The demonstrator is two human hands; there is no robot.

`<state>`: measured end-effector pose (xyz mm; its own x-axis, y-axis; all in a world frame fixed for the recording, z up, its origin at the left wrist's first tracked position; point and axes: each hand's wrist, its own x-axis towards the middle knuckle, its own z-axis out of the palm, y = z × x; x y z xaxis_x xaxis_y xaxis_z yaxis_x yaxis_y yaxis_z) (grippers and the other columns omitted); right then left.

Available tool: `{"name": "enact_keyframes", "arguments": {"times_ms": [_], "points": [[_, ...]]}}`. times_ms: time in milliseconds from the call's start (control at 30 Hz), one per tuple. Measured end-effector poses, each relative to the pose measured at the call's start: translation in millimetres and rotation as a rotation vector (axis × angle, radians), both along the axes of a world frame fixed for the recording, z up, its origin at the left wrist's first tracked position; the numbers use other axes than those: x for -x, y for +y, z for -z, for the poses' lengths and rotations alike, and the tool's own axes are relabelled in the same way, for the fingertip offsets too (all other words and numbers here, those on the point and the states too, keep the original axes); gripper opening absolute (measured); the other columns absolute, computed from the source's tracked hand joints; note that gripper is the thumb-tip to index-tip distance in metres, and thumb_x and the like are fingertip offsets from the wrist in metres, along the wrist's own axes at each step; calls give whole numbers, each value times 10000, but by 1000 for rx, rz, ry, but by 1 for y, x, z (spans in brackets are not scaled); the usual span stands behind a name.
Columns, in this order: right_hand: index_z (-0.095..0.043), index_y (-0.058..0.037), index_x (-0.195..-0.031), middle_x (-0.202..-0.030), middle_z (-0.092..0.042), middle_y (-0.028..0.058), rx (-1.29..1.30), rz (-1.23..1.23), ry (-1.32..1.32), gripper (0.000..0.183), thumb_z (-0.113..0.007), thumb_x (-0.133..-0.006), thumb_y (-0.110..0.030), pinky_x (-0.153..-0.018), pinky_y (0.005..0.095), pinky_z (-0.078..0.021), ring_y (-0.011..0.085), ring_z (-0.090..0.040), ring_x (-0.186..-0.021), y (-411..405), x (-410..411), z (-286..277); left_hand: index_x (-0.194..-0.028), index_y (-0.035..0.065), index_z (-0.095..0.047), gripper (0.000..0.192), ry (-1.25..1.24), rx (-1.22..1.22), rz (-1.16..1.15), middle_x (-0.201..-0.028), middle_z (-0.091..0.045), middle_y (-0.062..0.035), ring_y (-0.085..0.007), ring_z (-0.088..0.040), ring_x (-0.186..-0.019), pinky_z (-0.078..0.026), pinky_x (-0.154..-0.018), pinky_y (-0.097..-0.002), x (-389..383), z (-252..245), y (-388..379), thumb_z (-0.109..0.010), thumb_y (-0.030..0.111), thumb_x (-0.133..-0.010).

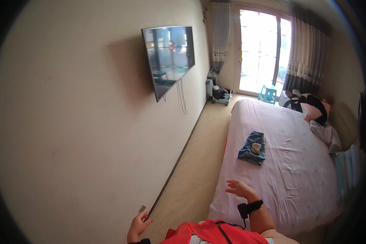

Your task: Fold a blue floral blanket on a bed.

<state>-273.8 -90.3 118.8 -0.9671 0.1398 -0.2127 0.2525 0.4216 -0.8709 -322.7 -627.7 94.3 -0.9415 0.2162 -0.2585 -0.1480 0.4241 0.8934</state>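
Note:
My right hand (238,188) is over the near left edge of the bed (280,189), fingers apart and holding nothing; a black strap with a small box is on that wrist. Low beside the wall is my left hand (139,223), its fingers apart with nothing in them. A small plate on the wall (142,209) shows just behind its fingertips. Beyond my right hand, folded blue denim clothing (251,141) lies on the pale pink bedsheet, with a small beige item (256,148) on top; what that is I cannot tell.
A television (170,58) hangs on the left wall, cables dangling below. A strip of tiled floor (198,158) runs between wall and bed. At the far end are an open suitcase (222,97) with clothes, a blue plastic stool (267,94) and a glass door. Pillows (311,112) lie far right.

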Motion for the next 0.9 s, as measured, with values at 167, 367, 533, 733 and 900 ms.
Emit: {"name": "enact_keyframes", "arguments": {"times_ms": [167,367,533,733,900], "points": [[-531,-26,-1349,-1224,-641,212,-26,70,-9,590,-773,-851,-231,-919,355,-521,258,-635,-1102,8,8,2,-1387,0,-501,671,-66,12,114,-1318,-595,-188,-241,-579,-1207,-466,-996,-360,46,3,18,-792,200,-817],[-529,-19,-1346,-1222,-639,208,-70,148,-7,588,-771,-853,-226,-920,359,-520,262,-628,-1116,35,24,11,-1396,3,-483,625,-99,95,199,-1300,-602,-150,-201,-595,-1152,-508,-951,-325,114,7,59,-755,138,-850],[-528,-7,-1341,-1219,-638,209,4,235,7,586,-774,-850,-213,-929,357,-516,268,-626,-1121,68,62,25,-1402,41,-499,666,-63,110,303,-1312,-611,-161,-242,-582,-1214,-454,-995,-389,185,10,100,-775,235,-828],[-525,-2,-1346,-1216,-638,201,1,316,57,599,-782,-843,-201,-931,352,-514,249,-626,-1102,124,130,12,-1401,47,-498,661,-10,123,346,-1325,-606,-159,-243,-573,-1232,-455,-999,-393,287,-10,180,-770,251,-835],[-528,2,-1347,-1207,-640,183,100,433,101,596,-786,-837,-167,-896,332,-527,229,-634,-1062,182,177,-1,-1396,61,-508,652,11,147,466,-1318,-611,-157,-252,-572,-1233,-455,-1004,-397,366,-34,262,-764,274,-836]]}}
